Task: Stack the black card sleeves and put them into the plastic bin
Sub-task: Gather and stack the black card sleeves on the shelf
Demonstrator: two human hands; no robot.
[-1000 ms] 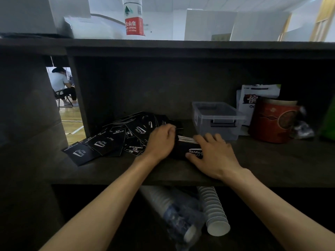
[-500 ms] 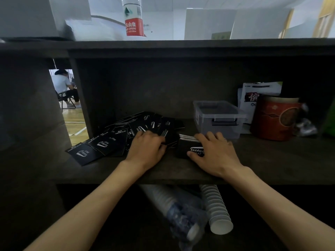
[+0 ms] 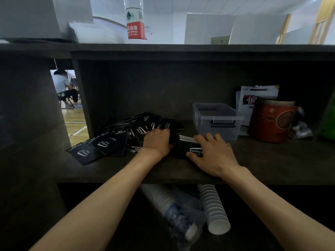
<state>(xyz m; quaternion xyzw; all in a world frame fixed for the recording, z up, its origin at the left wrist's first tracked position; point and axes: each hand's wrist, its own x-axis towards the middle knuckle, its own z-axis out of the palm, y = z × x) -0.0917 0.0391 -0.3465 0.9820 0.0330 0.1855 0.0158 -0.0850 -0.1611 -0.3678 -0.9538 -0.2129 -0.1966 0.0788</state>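
Black card sleeves (image 3: 108, 144) with white print lie scattered on the left part of the dark shelf (image 3: 272, 163). A small stack of black sleeves (image 3: 183, 148) sits right of them, in front of the clear plastic bin (image 3: 217, 122). My right hand (image 3: 213, 153) lies flat on the stack, fingers spread to its far edge and thumb along the near edge. My left hand (image 3: 157, 142) is at the right end of the scattered pile, just left of the stack, its fingers curled on a loose sleeve. The bin looks empty.
A red round tin (image 3: 272, 122), a white packet (image 3: 253, 98) and a crinkled wrapper (image 3: 299, 126) stand right of the bin. A water bottle (image 3: 135, 20) stands on the top board. Stacked paper cups (image 3: 213, 209) lie on the shelf below. A person sits far off at the left.
My left hand went left from the stack into the scattered sleeves, then came back right toward the stack with a sleeve. My right hand stayed on the stack.
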